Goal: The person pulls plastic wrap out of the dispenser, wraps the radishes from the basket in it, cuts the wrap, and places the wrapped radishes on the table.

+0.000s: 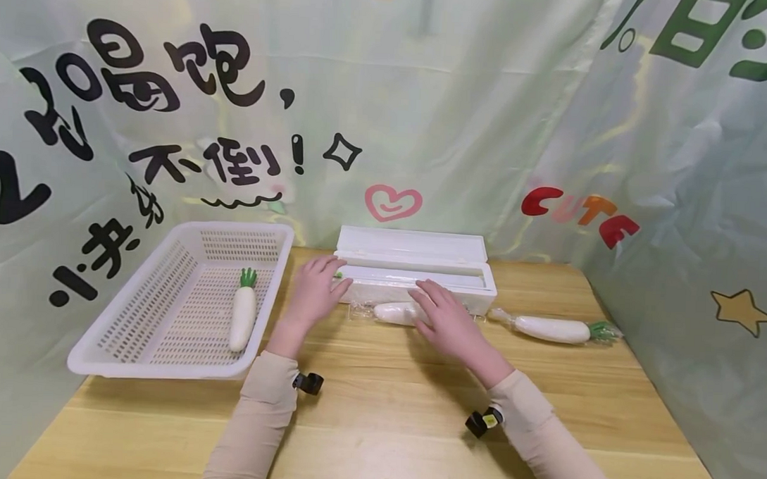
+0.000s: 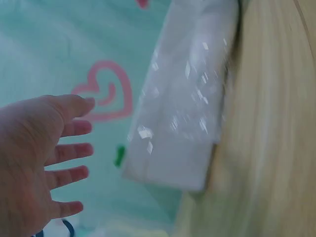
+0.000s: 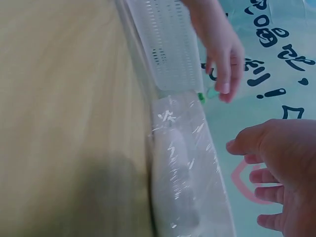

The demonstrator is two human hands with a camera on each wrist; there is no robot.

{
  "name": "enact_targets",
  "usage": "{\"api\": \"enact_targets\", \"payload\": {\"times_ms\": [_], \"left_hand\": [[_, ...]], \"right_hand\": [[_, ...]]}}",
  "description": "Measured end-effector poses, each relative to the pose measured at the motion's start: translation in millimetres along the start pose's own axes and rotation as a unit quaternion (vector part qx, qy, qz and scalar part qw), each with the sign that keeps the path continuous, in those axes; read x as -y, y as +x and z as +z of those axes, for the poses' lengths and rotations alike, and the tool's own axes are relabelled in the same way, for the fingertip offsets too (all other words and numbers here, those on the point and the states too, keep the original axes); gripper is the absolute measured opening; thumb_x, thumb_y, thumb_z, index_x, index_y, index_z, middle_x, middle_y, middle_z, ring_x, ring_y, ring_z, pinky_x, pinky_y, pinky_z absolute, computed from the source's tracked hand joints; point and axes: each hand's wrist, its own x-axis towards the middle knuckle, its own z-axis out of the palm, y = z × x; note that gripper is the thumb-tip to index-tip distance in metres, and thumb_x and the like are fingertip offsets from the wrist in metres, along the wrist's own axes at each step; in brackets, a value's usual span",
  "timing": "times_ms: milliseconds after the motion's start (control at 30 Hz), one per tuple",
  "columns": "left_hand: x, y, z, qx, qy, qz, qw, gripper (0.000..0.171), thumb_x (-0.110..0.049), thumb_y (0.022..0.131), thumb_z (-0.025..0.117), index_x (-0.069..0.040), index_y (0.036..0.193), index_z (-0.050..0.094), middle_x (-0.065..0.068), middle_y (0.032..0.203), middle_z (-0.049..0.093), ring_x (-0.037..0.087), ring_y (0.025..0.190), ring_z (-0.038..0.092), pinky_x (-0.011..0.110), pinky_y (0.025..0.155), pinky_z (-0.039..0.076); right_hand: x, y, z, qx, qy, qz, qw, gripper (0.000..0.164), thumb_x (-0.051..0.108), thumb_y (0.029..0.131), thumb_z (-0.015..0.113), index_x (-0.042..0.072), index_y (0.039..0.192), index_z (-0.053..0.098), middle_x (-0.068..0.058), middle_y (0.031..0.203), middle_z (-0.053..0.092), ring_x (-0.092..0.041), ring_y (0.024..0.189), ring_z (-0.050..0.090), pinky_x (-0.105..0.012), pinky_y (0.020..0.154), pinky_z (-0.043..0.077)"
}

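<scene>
A white cling film dispenser box point(image 1: 372, 293) stands on the table with its lid point(image 1: 415, 244) raised. A white radish point(image 1: 390, 312), covered by clear film, lies along the box's front. My left hand point(image 1: 312, 293) hovers by the box's left end, near a small green piece point(image 2: 119, 156), fingers loosely bent and holding nothing. My right hand point(image 1: 450, 323) is above the radish and the box's front, partly hiding both. In the right wrist view its fingers point(image 3: 269, 193) are spread with nothing between them.
To the left stands a white perforated basket point(image 1: 279, 285) with a bare radish point(image 1: 244, 316) in it. A film-wrapped radish point(image 1: 551, 328) with green leaves lies to the right. A printed curtain point(image 1: 463, 143) rises behind the wooden table point(image 1: 377, 415).
</scene>
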Motion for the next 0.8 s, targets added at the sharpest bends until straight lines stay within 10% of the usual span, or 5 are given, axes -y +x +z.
{"api": "enact_targets", "payload": {"times_ms": [433, 800], "left_hand": [[28.0, 0.7, 29.7, 0.083, -0.007, -0.086, 0.9928, 0.088, -0.066, 0.093, 0.041, -0.009, 0.155, 0.019, 0.014, 0.162, 0.019, 0.033, 0.151, 0.015, 0.064, 0.117, 0.017], [32.7, 5.7, 40.7, 0.103, -0.006, -0.092, 0.9904, 0.087, -0.066, 0.096, 0.034, -0.008, 0.156, 0.012, 0.012, 0.164, 0.014, 0.029, 0.152, 0.013, 0.064, 0.116, 0.02]], "right_hand": [[8, 62, 4, -0.042, 0.026, -0.053, 0.997, 0.038, 0.021, 0.093, 0.066, 0.003, 0.126, 0.061, -0.018, 0.132, 0.059, -0.035, 0.128, 0.053, -0.048, 0.107, 0.042], [15, 108, 34, -0.013, 0.079, -0.031, 0.996, 0.031, 0.027, 0.095, 0.063, 0.008, 0.12, 0.067, -0.012, 0.131, 0.061, -0.028, 0.127, 0.054, -0.042, 0.109, 0.042]]}}
